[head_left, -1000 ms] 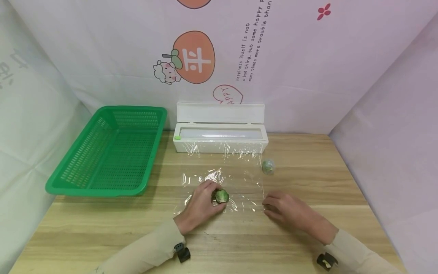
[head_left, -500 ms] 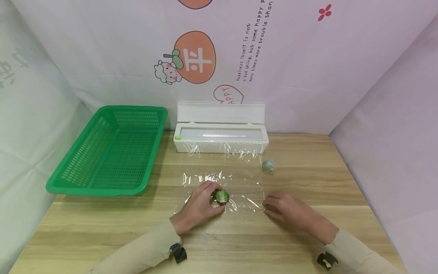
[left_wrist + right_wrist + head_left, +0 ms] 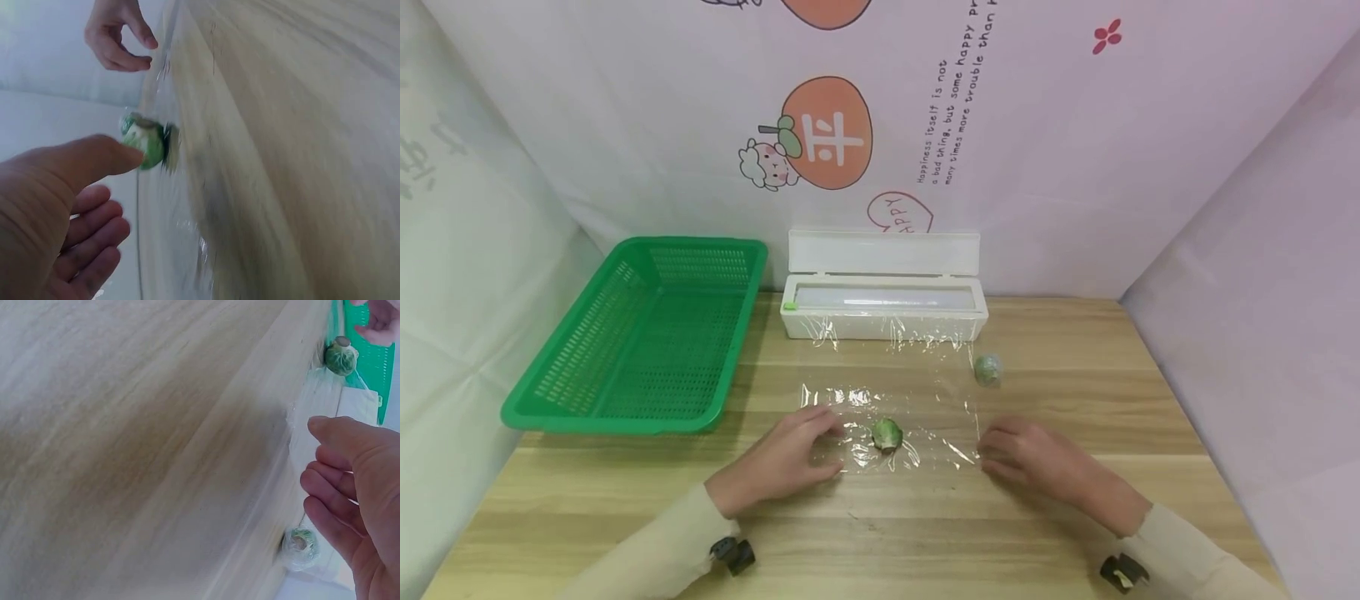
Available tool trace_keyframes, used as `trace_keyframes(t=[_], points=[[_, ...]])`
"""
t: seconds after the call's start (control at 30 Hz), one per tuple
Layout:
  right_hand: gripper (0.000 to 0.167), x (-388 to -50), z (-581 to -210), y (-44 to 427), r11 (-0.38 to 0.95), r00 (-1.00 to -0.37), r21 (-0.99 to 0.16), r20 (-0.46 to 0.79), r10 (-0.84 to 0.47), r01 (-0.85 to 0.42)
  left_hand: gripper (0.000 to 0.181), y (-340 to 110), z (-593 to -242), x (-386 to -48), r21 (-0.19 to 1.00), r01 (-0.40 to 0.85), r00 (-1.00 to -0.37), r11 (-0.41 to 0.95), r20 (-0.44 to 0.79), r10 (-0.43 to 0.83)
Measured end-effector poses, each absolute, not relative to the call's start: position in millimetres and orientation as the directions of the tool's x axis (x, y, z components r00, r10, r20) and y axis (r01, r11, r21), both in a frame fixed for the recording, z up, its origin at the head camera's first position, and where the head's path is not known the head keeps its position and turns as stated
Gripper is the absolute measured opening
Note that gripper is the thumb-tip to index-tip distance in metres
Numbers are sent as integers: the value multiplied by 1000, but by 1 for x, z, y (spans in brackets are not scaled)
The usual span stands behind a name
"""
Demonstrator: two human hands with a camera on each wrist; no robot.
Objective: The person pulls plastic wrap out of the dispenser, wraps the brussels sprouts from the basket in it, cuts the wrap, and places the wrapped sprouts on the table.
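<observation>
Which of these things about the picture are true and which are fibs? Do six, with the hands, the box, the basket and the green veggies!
1. The white box has its lid standing open. True.
2. The basket is red. False: the basket is green.
3. A little unwrapped vegetable lies on the clear film. True.
4. The left hand is squeezing that vegetable. False: the left hand is beside it, not touching.
5. The wrapped vegetable is in the basket. False: the wrapped vegetable sits on the table.
6. The right hand is by the film's right edge. True.
</observation>
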State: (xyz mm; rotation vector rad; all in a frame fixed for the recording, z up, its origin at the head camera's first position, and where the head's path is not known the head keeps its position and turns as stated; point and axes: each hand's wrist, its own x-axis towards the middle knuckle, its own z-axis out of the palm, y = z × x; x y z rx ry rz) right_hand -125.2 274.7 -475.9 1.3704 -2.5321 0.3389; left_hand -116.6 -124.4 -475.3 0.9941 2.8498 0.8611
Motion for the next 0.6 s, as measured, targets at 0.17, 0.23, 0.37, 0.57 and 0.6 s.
trace_keyframes(t=[0.17, 0.23, 0.37, 0.57, 0.6], points=[[29, -124, -473, 272, 507, -499, -74, 345, -795, -859, 35, -150, -469, -112, 416, 637, -750, 649, 140, 647], [29, -123, -474, 270, 489, -480, -68, 350, -805, -870, 33, -160, -468, -110, 396, 649, -739, 649, 126, 662], [31, -121, -477, 268, 450, -447, -75, 339, -828, -890, 32, -178, -468, -109, 385, 665, -722, 640, 112, 683], [27, -117, -480, 267, 465, -473, -99, 280, -836, -880, 30, -197, -476, -112, 419, 657, -714, 627, 79, 696], [26, -117, -481, 267, 468, -477, -103, 273, -835, -878, 30, -199, -477, -113, 425, 653, -715, 627, 72, 696]])
